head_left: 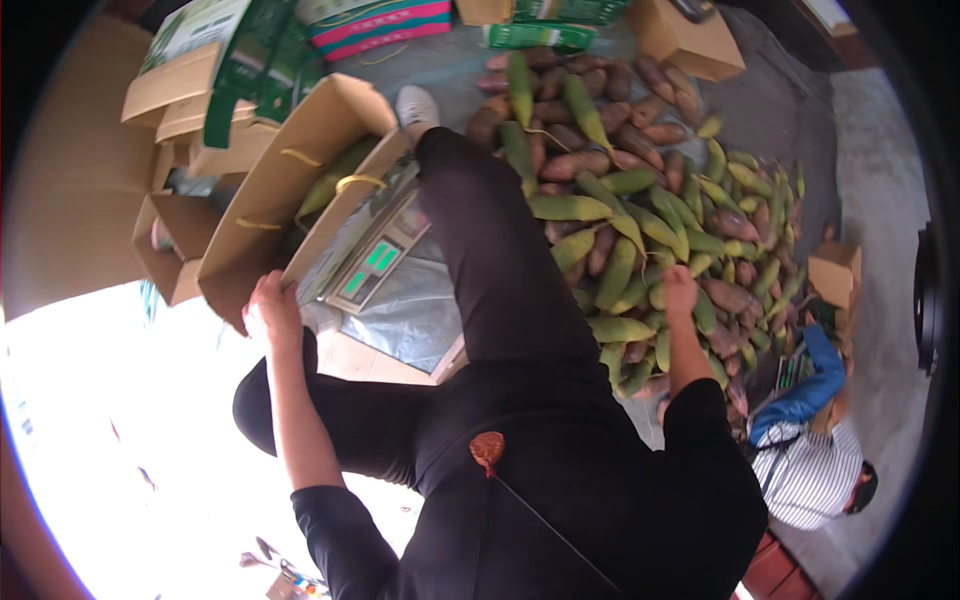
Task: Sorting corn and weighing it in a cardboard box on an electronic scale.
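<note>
My left hand (272,310) is closed on the near edge of a tall open cardboard box (245,225) with yellow cord handles. A few long green radishes (335,185) lie inside it. The box stands on or against a digital scale (378,256) with a lit green display. On the right, my right hand (680,287) is over a big heap of green radishes (660,225) and reddish-brown ones (575,165). Its fingers are curled down among them, and what they hold, if anything, is hidden.
Green printed cartons (240,70) and a pink-and-blue box (380,28) stand at the far left. A small open carton (175,240) is beside the tall box. A brown carton (685,40) sits behind the heap. Another person (810,460) in stripes works at the right.
</note>
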Demonstrator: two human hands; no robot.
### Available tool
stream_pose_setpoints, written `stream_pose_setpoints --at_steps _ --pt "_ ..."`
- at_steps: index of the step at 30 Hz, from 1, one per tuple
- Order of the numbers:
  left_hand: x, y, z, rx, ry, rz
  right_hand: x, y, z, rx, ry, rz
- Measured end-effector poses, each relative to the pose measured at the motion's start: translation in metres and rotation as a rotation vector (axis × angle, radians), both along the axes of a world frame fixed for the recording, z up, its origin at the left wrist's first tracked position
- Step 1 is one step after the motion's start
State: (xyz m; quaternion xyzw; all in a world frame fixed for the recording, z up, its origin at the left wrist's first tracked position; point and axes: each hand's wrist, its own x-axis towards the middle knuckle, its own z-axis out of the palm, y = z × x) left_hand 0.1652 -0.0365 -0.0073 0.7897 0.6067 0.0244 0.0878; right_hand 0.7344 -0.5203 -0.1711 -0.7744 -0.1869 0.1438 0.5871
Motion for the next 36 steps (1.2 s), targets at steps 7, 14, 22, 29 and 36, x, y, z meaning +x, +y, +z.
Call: stream_pose_setpoints --at_steps 7,14,22,29,36 --pt "-0.033 -0.016 0.029 0.053 0.089 0.060 -0.062 0.168 0.119 -0.189 0.057 -0.028" --pt "-0.034 -0.017 0.028 0.118 0.074 0.056 -0.145 0.334 0.257 0.180 0.051 0.208" --pt "-0.032 -0.014 0.022 0.140 0.091 0.020 -0.273 0.462 0.321 0.664 0.378 0.701" --pt "-0.038 -0.012 0.020 0.093 0.113 0.012 -0.322 0.480 0.258 0.635 0.576 0.732" --pt "-0.038 -0.010 0.017 0.066 0.076 0.004 -0.200 0.405 0.203 0.294 0.266 0.548"
